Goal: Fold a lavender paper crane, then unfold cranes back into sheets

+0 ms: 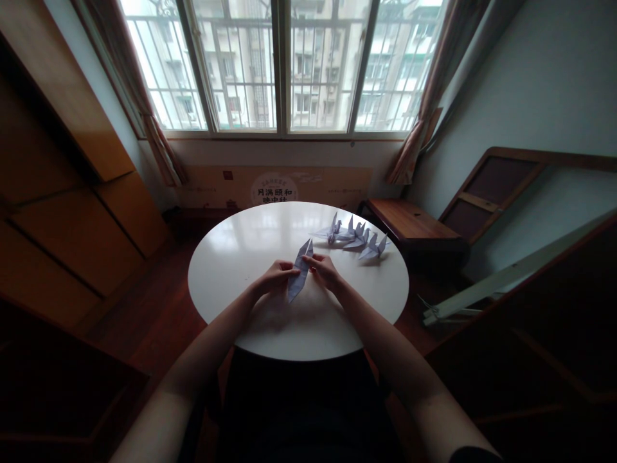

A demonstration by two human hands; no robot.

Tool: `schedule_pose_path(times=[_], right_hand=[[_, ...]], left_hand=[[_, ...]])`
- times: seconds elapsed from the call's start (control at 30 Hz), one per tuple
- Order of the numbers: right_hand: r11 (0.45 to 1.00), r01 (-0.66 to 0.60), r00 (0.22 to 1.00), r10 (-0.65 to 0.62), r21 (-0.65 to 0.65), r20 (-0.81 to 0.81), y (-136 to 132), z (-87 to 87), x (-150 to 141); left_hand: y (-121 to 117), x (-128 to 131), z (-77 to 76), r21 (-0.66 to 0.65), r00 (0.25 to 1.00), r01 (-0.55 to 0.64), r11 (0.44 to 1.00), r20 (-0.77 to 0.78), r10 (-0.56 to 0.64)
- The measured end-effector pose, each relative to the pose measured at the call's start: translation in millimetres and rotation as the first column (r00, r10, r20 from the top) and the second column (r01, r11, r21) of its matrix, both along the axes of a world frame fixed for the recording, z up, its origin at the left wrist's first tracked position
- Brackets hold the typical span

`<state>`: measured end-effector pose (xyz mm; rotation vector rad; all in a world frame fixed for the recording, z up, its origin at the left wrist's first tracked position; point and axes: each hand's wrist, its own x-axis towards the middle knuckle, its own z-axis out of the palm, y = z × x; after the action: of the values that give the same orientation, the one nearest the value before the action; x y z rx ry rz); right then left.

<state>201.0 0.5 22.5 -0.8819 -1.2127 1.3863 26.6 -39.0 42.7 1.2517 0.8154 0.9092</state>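
Between both hands is a folded sheet of paper, a long pale lilac diamond held tilted above the middle of the white round table. My left hand pinches its left edge with the thumb on top. On the opposite side, my right hand grips the upper right edge between thumb and fingers. A slit runs down from the paper's top point. Several finished paper cranes of the same colour stand in a cluster at the table's far right.
A low wooden bench stands beyond the table's right side. Behind the table, a long printed cardboard box lies against the wall under the window. Wooden cabinets line the left. A pale green board leans at right.
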Motion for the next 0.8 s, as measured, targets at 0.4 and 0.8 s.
schedule_pose_path(times=[0.4,0.8], right_hand=[[1.0,-0.018,1.0,0.019,-0.004,0.023,-1,-3.1,-3],[0.968,0.251,0.968,-0.251,-0.019,0.018,8,1.3,7]], left_hand=[[2,-2,-2.4,0.003,0.999,0.03,1.0,-0.044,-0.03],[7,-1,-7.4,0.16,0.985,-0.062,0.985,-0.152,0.087]])
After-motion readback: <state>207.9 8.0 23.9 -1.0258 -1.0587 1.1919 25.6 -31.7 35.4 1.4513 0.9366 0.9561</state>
